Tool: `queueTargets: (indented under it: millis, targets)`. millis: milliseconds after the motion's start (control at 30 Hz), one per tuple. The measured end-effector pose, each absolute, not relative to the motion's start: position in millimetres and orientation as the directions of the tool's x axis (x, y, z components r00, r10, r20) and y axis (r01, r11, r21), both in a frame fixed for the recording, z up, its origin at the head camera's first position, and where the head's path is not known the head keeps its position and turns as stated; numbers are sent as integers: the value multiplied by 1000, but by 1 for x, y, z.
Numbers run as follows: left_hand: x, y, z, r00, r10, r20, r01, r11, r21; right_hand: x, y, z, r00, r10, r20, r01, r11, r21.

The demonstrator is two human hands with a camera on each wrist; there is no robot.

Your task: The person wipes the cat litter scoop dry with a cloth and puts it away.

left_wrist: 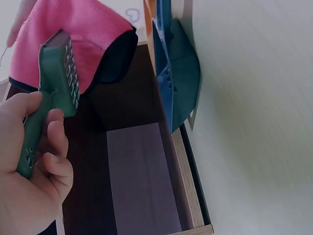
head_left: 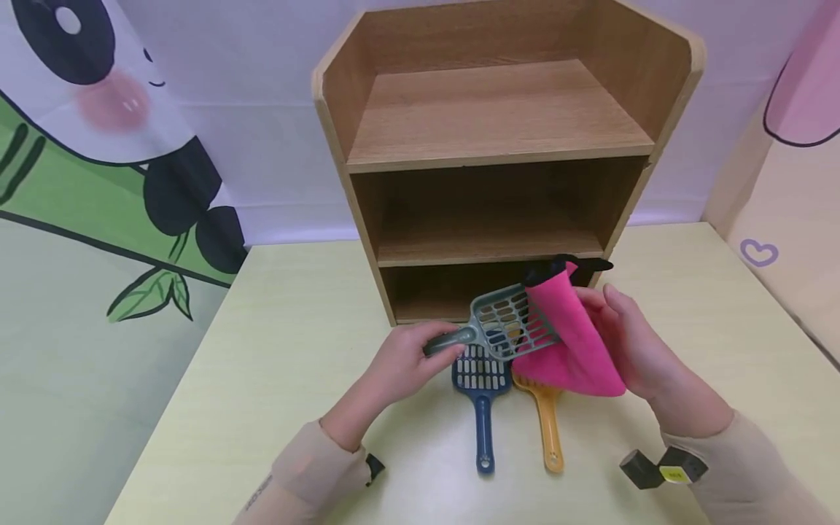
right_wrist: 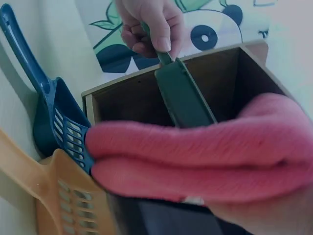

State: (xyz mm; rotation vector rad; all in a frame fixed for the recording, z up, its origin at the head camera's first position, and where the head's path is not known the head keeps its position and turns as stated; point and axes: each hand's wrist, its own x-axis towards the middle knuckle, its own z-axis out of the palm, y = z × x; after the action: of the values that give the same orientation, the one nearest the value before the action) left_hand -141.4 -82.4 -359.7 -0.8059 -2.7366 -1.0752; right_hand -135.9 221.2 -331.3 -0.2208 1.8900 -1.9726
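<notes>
My left hand grips the handle of a grey-green slotted litter scoop, raised and tilted in front of the shelf. A pink cloth with a black edge hangs over the far end of the scoop's slotted head and hides it. My right hand holds that cloth from the right side, its fingers partly hidden behind the fabric. In the right wrist view the cloth is folded double across the scoop. Below, a blue litter scoop and an orange litter scoop lie side by side on the table.
A wooden shelf unit with bare shelves stands at the back of the table. Both scoops on the table have their handles toward me. A printed cloth backdrop hangs behind the shelf.
</notes>
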Motion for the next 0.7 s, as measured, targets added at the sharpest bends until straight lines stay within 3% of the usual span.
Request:
queueTargets:
  millis: [100,300,567,700]
  targets:
    - [-144,-82,-360,-858,440,264,499,596,629,-137,217,-338,-894,-413,-173,177,31,-984]
    - [-147,-81,-361,-863,445,238,478,570,668,-144,203,-352,-923,-338,-181,117,199,-973]
    - [-154,-76,-369,-847,416,332,518,500,694,-149,194,-360,-954,-158,-255,210,254,-944]
    - [-155,-74,-370,-838,408,361,540,531,653,-150,193,-362,-961,-97,-260,230,244,-942]
